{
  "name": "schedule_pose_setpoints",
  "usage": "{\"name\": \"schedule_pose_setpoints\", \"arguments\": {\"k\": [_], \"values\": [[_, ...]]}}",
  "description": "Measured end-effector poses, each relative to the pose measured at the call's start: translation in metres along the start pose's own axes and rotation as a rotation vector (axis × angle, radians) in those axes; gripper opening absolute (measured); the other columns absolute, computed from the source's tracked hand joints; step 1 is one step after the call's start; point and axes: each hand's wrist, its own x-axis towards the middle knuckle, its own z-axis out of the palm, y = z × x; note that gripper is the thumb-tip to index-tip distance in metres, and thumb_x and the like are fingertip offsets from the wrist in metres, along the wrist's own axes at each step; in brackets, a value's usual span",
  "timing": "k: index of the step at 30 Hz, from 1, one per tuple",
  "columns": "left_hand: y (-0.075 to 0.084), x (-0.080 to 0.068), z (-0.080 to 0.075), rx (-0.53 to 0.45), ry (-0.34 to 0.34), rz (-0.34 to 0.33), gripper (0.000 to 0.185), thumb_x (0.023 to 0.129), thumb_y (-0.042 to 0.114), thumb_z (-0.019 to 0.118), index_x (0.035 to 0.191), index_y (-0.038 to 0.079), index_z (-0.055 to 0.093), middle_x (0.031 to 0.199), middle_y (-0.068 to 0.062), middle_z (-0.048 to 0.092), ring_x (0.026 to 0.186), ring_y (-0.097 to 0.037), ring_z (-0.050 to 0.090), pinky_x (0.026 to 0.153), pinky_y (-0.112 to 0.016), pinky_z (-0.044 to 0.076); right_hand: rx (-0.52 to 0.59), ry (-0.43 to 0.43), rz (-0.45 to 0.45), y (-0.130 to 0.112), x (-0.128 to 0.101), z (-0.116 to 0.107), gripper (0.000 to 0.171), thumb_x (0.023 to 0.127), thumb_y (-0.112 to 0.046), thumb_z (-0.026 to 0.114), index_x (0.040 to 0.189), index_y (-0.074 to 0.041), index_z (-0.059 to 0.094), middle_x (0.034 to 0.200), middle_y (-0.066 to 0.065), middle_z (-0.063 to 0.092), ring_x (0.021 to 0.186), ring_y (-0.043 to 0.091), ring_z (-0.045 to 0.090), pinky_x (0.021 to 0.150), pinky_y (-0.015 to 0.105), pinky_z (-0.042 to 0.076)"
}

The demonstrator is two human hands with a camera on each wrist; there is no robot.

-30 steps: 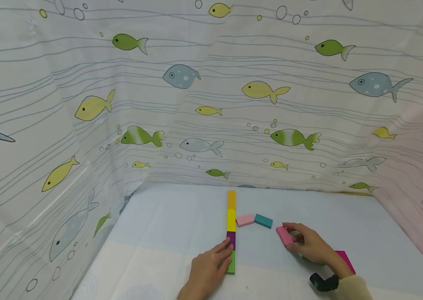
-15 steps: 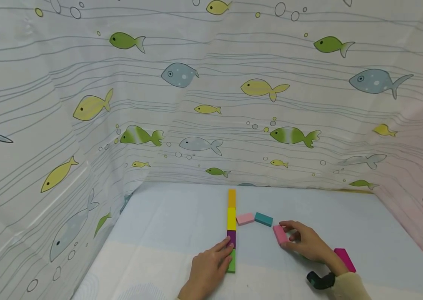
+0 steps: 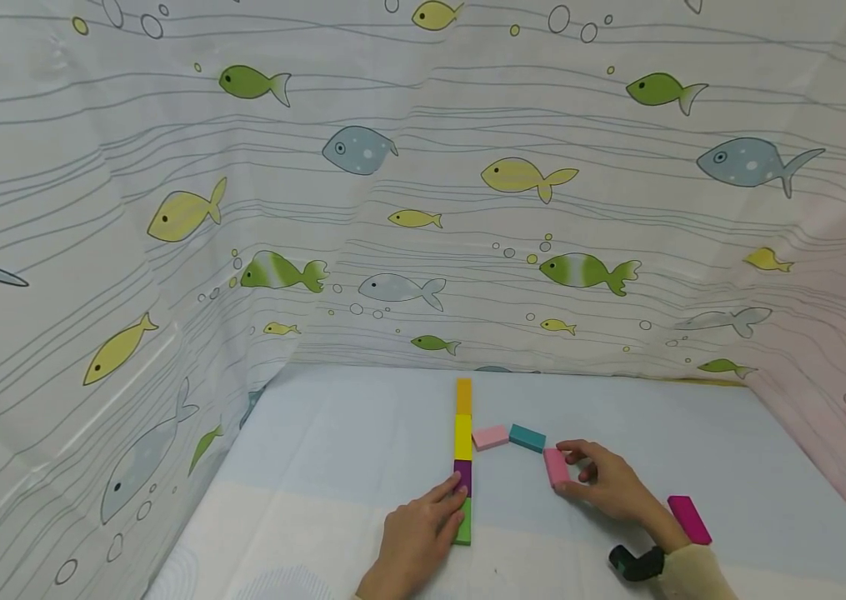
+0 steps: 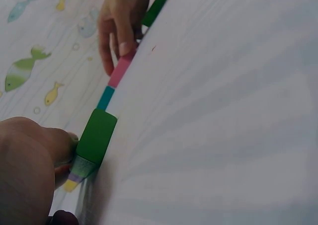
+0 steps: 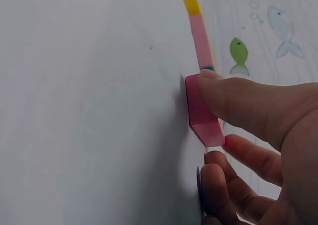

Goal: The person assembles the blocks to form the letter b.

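A straight column of blocks runs away from me: a green block (image 3: 463,523), a purple block (image 3: 463,479), a yellow block (image 3: 463,437) and an orange block (image 3: 463,396). My left hand (image 3: 419,533) rests its fingers on the purple and green blocks. To the column's right, a light pink block (image 3: 490,438) touches the yellow one, followed by a teal block (image 3: 528,437). My right hand (image 3: 610,485) pinches a darker pink block (image 3: 557,468) between thumb and fingers, its far end against the teal block's right end. The right wrist view shows this pink block (image 5: 204,108) under the thumb.
A magenta block (image 3: 688,520) lies right of my right forearm. In the left wrist view another green block (image 4: 155,9) shows beside the right hand. A fish-patterned curtain (image 3: 423,250) surrounds the pale table (image 3: 332,450) at the back and sides.
My right hand has brought the darker pink block left to the teal block and turned it more upright in the view. The left hand has stayed on the column.
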Motion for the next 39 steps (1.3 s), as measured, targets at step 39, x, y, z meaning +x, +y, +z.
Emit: {"name": "schedule_pose_setpoints", "arguments": {"k": [39], "values": [[-0.0002,0.0004,-0.0003,-0.017,-0.021,-0.017,0.038,0.096,0.035,0.064,0.132,0.026,0.064,0.142,0.011,0.057,0.114,-0.017,0.066,0.073,-0.031,0.057,-0.036,0.032,-0.056,-0.0006,-0.0017,0.0039,0.067,0.076,-0.044,0.083,0.135,-0.027,0.056,0.113,-0.001,0.062,0.087,0.015,0.054,0.071,0.029,0.047]]}}
